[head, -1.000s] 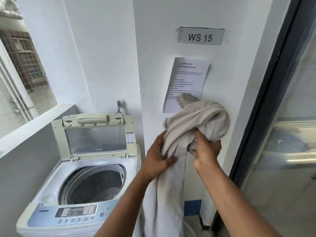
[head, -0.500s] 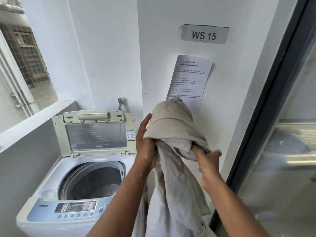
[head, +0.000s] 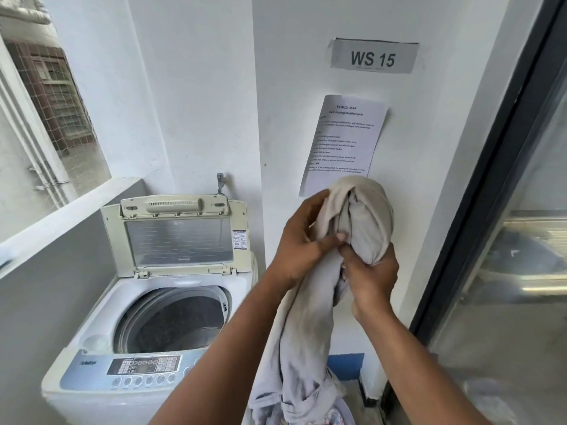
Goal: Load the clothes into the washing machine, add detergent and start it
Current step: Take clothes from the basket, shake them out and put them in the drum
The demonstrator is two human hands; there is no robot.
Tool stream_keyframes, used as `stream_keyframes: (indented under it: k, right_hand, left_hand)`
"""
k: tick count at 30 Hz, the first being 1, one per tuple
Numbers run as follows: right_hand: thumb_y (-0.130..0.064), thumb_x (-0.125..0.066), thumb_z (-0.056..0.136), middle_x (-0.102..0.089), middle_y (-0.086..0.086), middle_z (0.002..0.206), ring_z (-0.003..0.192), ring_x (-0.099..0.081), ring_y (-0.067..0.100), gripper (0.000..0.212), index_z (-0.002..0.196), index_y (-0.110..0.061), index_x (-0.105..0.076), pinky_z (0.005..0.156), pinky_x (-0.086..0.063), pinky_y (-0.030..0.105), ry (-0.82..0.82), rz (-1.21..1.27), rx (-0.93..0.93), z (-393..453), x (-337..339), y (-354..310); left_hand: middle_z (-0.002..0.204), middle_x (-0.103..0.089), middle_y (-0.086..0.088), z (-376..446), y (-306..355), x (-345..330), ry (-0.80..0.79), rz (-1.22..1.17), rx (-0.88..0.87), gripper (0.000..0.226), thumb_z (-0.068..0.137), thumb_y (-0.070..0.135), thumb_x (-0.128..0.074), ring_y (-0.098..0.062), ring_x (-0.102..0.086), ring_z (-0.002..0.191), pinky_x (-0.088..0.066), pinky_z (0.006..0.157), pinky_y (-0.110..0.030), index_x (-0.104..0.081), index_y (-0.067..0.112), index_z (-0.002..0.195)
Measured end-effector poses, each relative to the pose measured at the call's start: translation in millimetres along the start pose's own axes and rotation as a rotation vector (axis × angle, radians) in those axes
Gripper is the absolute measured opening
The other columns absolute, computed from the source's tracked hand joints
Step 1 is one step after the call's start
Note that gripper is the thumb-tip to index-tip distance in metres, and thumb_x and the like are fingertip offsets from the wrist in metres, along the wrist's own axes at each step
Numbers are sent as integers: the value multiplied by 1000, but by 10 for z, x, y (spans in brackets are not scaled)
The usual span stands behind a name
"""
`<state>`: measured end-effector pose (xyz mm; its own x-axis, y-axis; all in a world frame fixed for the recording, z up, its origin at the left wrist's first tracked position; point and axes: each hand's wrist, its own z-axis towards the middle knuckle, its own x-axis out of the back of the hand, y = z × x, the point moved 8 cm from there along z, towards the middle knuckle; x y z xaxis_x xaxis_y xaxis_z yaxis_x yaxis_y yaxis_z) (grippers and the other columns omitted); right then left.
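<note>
A pale beige garment (head: pixel 362 216) is bunched at chest height against the wall, its tail hanging toward a basket (head: pixel 343 409) at the bottom edge. The left hand (head: pixel 302 240) and right hand (head: pixel 369 271) both have fingers closed on it. Loading is the step in hand; next, carry it left over the open drum (head: pixel 171 320) of the top-loading washing machine (head: pixel 92 391) and let go.

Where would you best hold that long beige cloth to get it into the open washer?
Grip the long beige cloth at its bunched top, as the left hand and right hand do now, one from each side. Its tail hangs low beside the white top-loading washing machine, so gathering more first would probably keep it from dragging on the rim.
</note>
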<state>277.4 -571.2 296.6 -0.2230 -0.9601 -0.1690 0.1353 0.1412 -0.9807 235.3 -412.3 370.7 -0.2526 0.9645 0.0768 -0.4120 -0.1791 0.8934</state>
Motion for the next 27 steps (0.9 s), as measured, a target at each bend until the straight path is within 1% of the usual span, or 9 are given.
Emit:
stream_keyframes:
  k: [4, 8, 14, 16, 19, 21, 22, 25, 27]
  right_hand:
    - [-16, -89, 71, -77, 8, 109, 97, -75, 29, 48, 116, -16, -71, 82, -62, 60, 69, 337, -203, 89, -49, 89]
    - [-5, -81, 81, -73, 16, 115, 96, -73, 31, 50, 129, -4, -64, 58, -63, 41, 83, 613, -399, 88, -140, 125]
    - [-16, -78, 85, -69, 18, 132, 117, -69, 34, 56, 138, -5, -61, 66, -64, 40, -80, 724, -614, -157, -403, 314]
    - [-24, -82, 84, -74, 16, 123, 110, -73, 32, 54, 132, -8, -65, 67, -65, 38, -129, 611, -656, -283, -396, 416]
    - [-35, -92, 74, -77, 15, 110, 98, -76, 30, 56, 117, -8, -69, 75, -64, 41, -175, 338, -666, -367, -251, 593]
    - [-50, -100, 53, -72, 16, 120, 106, -72, 32, 89, 123, -9, -62, 87, -62, 46, -108, 83, -499, -253, -54, 593]
    - [-57, -100, 43, -65, 17, 130, 117, -65, 34, 112, 132, -9, -54, 97, -57, 47, -44, -132, -310, -145, 73, 485]
    - [-53, -96, 54, -24, 16, 166, 152, -24, 35, 144, 163, -15, -11, 119, -26, 54, -136, -584, 356, -88, 34, -74]
    - [-71, -83, 57, -6, 8, 173, 158, -8, 34, 149, 164, -20, 7, 122, -16, 55, -306, -729, 630, -242, -165, -327]
  left_hand:
    - [145, -59, 16, -381, -497, 195, 125, 78, 136, 68, 88, 45, -79, -3, -55, 136, -44, 117, -40, -50, 34, 148]
    - [132, -70, 14, -774, -1068, 242, 189, -136, 420, 62, 84, 71, -69, -9, -63, 128, -46, 115, -42, -61, 38, 136]
    - [143, -63, -14, -705, -1137, 199, 230, -594, 535, 66, 92, 55, -70, -29, -61, 131, -43, 117, -48, -59, 15, 144]
    - [153, -51, -23, -602, -1105, 239, 235, -739, 500, 82, 84, 49, -81, -36, -53, 140, -36, 122, -52, -51, 10, 150]
    - [148, -57, -22, -432, -1023, 470, 359, -695, 399, 99, 65, 32, -96, -38, -59, 134, -44, 117, -53, -49, 15, 150]
    - [144, -62, -17, -355, -961, 551, 380, -673, 339, 92, 66, 22, -94, -39, -57, 136, -42, 117, -56, -52, 24, 148]
    - [143, -63, -16, -318, -925, 576, 381, -657, 302, 86, 69, 15, -90, -39, -57, 135, -43, 117, -56, -55, 25, 146]
    - [137, -67, -14, -255, -715, 596, 417, -600, 251, 75, 71, 4, -79, -35, -64, 127, -56, 104, -45, -60, 26, 140]
    - [132, -68, -13, -190, -512, 508, 399, -538, 228, 80, 67, 5, -81, -29, -71, 116, -60, 97, -43, -59, 27, 141]
